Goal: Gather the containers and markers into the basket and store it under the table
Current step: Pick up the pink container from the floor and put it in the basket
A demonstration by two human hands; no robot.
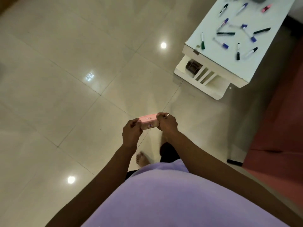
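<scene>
Container (149, 123) between left hand (131, 134), right hand (167, 124)

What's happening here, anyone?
A person stands on the tiled floor holding a small pink container in a two-handed grip: left hand on one end, right hand on the other. Off to the right, markers lie scattered on the white table, none gathered yet. A dark object sits on the table's lower shelf; too dim to identify.

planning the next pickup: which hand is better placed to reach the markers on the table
Probably the right hand. It and the left hand both grip the pink container, but the white table with the markers lies ahead on its side; the left could hold the container alone.
</scene>
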